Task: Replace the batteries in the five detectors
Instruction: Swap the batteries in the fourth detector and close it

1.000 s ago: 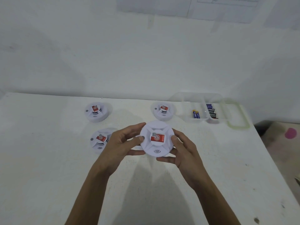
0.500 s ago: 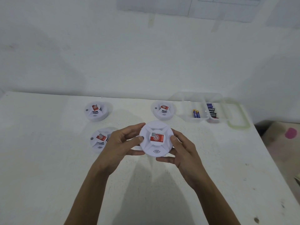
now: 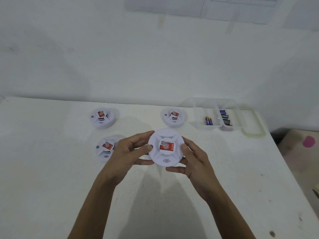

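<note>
Detector (image 3: pixel 165 147) clasped in both grips, left hand (image 3: pixel 126 152) and right hand (image 3: pixel 195 163); three other detectors (image 3: pixel 101 119) (image 3: pixel 173 118) (image 3: pixel 106 149), battery tray (image 3: pixel 203 128) beyond.

white table (image 3: pixel 51 187) | taped papers (image 3: pixel 241 7) on wall (image 3: pixel 86 57) (text unreadable) | pink blob (image 3: pixel 309 141) far right

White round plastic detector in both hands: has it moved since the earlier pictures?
No. The white round plastic detector stays just in front of the rear-right white detector.
</note>
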Tool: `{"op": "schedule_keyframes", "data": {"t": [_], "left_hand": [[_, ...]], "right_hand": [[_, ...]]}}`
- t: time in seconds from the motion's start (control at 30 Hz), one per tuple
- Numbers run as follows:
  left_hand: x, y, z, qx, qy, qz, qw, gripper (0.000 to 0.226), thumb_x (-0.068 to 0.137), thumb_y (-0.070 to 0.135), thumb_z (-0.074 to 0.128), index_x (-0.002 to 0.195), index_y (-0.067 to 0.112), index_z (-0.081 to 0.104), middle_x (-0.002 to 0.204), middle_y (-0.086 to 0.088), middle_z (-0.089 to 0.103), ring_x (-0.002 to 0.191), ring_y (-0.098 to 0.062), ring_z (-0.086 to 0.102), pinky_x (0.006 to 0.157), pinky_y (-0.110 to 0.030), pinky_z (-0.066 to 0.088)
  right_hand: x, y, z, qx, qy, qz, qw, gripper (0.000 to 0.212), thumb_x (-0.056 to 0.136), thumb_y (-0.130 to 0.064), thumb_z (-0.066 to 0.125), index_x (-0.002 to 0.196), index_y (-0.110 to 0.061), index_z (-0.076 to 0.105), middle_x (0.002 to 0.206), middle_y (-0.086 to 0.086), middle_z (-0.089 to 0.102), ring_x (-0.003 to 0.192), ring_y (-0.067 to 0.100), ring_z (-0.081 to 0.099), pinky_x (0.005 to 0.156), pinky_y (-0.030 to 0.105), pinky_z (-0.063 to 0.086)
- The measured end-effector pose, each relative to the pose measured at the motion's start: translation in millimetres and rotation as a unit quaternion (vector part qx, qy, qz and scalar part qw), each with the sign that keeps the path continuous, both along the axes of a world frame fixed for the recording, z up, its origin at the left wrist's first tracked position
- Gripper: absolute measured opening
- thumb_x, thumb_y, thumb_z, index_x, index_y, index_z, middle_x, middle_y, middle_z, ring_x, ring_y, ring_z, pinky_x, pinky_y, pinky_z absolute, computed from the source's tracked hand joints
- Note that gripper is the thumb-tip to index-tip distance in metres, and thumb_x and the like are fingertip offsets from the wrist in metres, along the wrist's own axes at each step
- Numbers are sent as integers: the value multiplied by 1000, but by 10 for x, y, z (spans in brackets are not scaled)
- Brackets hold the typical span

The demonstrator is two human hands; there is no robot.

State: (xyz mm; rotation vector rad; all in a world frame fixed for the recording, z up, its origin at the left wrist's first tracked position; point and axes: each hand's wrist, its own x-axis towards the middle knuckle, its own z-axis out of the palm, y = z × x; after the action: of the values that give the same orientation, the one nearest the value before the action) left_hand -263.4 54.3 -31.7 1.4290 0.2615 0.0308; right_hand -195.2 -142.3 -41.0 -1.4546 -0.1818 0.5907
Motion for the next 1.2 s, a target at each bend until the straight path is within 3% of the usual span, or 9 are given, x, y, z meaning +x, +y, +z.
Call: {"op": "schedule_keyframes", "data": {"t": [0.3,0.6,0.83,1.03,1.2], "left_hand": [[4,1,-4,-6,4,1,1000,39,88,5,57,123,23,59,110,3,71,96,-21,70,68,-32,58],[-7,-26,1,-36,10,1,999,45,78,20,62,123,22,59,114,1,70,100,-23,68,76,-41,58],[-2,-21,1,-42,11,-1,999,41,88,6,58,127,19,57,119,1,67,104,-23,67,79,-45,57],[-3,-16,-5,-38,13,0,999,42,85,10,61,126,20,58,120,1,67,105,-23,67,81,-48,57],[-4,-20,-8,-32,12,-3,999,44,80,16,63,123,23,59,118,2,68,104,-22,67,77,-42,58]], "right_hand": [[-12,0,4,4,-2,1,1000,32,98,-23,45,127,-18,57,117,2,68,103,25,68,77,46,58],[0,-2,2,1,9,-5,1000,34,95,-25,46,127,-16,56,118,5,67,101,25,68,76,45,59],[-5,-1,15,9,11,-13,1000,31,98,-22,45,126,-17,58,116,5,68,101,27,68,77,50,58],[-2,1,8,10,13,-12,1000,28,97,-22,46,122,-20,60,113,2,70,99,25,69,74,44,59],[-8,1,9,6,15,-13,1000,34,95,-25,47,126,-16,57,116,5,68,101,28,68,79,52,57]]}}
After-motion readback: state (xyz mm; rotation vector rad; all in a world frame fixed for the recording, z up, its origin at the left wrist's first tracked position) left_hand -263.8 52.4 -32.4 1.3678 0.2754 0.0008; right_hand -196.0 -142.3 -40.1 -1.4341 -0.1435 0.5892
